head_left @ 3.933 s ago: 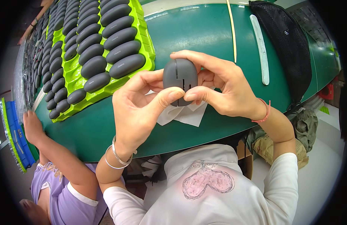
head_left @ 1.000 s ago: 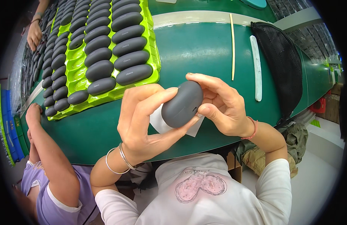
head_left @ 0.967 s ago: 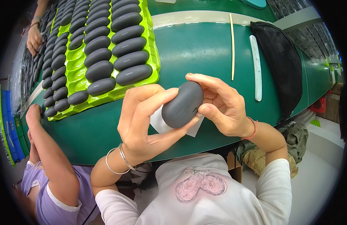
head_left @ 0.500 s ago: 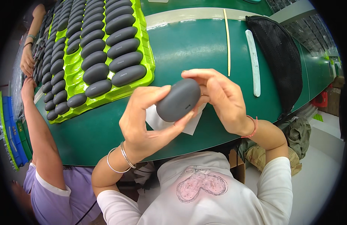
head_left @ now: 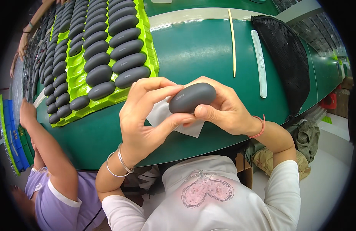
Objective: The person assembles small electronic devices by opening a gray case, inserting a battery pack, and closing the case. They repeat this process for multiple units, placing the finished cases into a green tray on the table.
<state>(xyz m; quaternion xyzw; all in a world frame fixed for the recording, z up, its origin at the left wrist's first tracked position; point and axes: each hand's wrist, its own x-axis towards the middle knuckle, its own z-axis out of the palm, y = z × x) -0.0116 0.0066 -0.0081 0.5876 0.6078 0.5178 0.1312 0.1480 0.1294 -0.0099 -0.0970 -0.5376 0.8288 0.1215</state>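
Note:
A smooth dark grey oval case with small pale print is held up between both hands, above the green table. Its left end sits between the thumb and fingers of my left hand. My right hand has its thumb on the near side of the case, and its other fingers reach behind, partly hidden. Below the hands lies a white sheet, cloth or paper, mostly covered by them. Left of my hands, a lime green tray carries rows of similar dark oval cases.
A thin pale stick and a white wrapped strip lie on the green table. Beyond them is a black mesh pouch. A co-worker's arm is at the left, near blue bins.
The case has turned from a steep tilt to nearly level, so its printed side shows. My right fingers have moved onto it. The co-worker's near arm has drawn back.

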